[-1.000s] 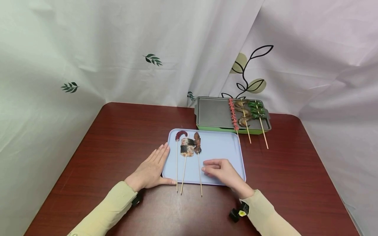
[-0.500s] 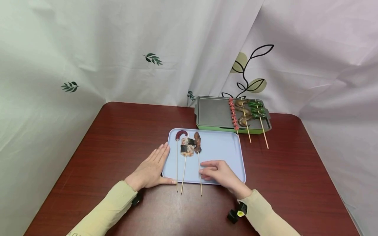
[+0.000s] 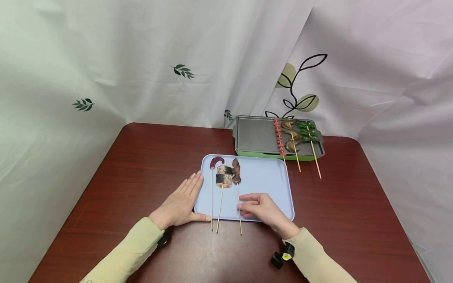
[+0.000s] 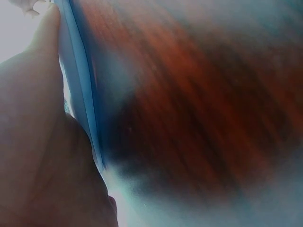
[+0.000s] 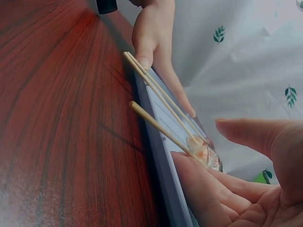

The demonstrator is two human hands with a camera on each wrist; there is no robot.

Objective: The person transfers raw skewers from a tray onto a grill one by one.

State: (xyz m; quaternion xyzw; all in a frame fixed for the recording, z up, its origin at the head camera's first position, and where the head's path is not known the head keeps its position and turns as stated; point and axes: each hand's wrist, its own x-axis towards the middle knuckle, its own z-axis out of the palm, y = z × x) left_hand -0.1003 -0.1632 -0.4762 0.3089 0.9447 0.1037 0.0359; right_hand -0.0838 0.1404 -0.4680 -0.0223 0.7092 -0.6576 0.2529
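Note:
A light blue tray (image 3: pixel 263 181) lies on the table with three skewers on it, their stick ends over its front edge. Leftmost is a dark red tentacle skewer (image 3: pixel 217 161). Beside it are a skewer of thick pieces with dark bands (image 3: pixel 224 181) and a brown meat skewer (image 3: pixel 236 171). My left hand (image 3: pixel 182 200) rests at the tray's front-left corner, fingers straight along the side, thumb on the front rim. My right hand (image 3: pixel 263 208) is at the brown skewer's stick. In the right wrist view the thumb (image 5: pixel 246 135) stands apart from the fingers (image 5: pixel 203 189) beside that stick.
Behind the tray stands a green grill with a grey plate (image 3: pixel 256 135). On its right side lie a pink skewer (image 3: pixel 278 137), a brown curled-piece skewer (image 3: pixel 291 135) and a green skewer (image 3: pixel 308 131), with sticks overhanging the front. White curtains (image 3: pixel 159 90) enclose the table (image 3: pixel 148 157).
My right hand has moved slightly left, from beside the brown meat skewer's stick up to it. The left hand and the skewers have stayed put.

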